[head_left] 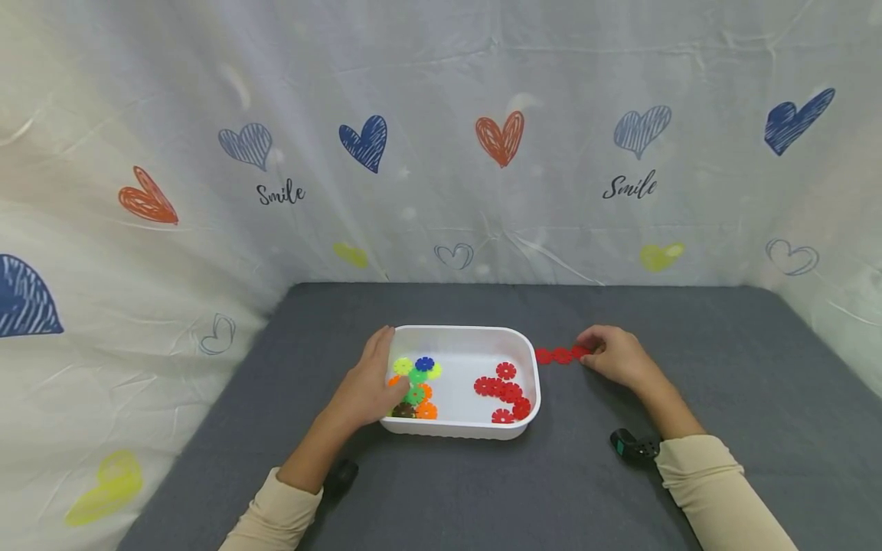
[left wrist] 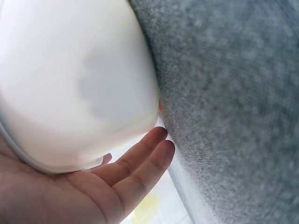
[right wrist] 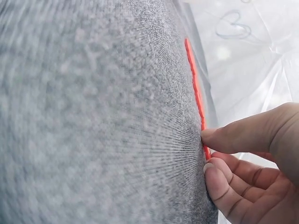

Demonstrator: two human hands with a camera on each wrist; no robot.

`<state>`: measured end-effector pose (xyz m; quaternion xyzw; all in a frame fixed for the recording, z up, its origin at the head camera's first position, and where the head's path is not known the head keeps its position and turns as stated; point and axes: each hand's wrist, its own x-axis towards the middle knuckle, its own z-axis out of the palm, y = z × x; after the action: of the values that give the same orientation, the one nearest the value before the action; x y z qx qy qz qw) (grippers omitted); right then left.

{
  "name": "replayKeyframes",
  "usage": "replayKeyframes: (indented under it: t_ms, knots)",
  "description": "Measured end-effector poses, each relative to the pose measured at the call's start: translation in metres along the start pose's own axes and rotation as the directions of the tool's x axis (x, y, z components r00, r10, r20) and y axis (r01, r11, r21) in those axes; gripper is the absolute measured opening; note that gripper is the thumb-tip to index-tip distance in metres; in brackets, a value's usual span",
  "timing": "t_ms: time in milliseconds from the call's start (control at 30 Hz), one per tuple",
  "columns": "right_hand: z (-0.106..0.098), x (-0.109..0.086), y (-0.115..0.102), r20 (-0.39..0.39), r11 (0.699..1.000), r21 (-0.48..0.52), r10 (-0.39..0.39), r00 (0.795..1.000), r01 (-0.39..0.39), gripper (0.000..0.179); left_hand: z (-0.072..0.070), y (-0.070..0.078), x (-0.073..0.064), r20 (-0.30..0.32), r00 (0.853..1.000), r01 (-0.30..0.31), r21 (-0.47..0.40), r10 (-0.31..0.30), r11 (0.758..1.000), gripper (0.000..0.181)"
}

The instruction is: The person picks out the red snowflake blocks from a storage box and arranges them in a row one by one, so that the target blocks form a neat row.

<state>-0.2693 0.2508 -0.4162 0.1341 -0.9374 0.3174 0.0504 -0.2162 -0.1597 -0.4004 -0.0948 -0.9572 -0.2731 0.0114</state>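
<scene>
A white plastic tray (head_left: 458,431) stands on the grey cloth. My left hand (head_left: 372,386) holds its left end, with the thumb over the rim and the fingers along the outer wall, as the left wrist view (left wrist: 121,186) also shows. Several notched red discs (head_left: 510,392) lie in the tray's right side. Green, yellow, orange, blue and dark discs are heaped at its left, partly hidden by the thumb. Just right of the tray, a flat row of red discs (head_left: 561,356) lies on the cloth. My right hand (head_left: 616,356) pinches its right end between thumb and fingers.
Grey cloth (head_left: 723,367) covers the table. A pale curtain (head_left: 427,207) with printed hearts hangs behind and along the left. A black wrist device (head_left: 634,446) shows by the right sleeve, and another dark one (head_left: 341,476) beside the left forearm.
</scene>
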Motion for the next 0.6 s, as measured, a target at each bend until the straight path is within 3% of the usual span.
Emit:
replayKeyframes:
  t_ms: [600]
  knots:
    - [-0.0039,-0.0009,-0.0001,0.035,1.0,-0.013,-0.007,0.999,0.007,0.023,-0.0005,0.0004,0.0005,0.004,1.0,0.005,0.0,-0.005,1.0,0.085]
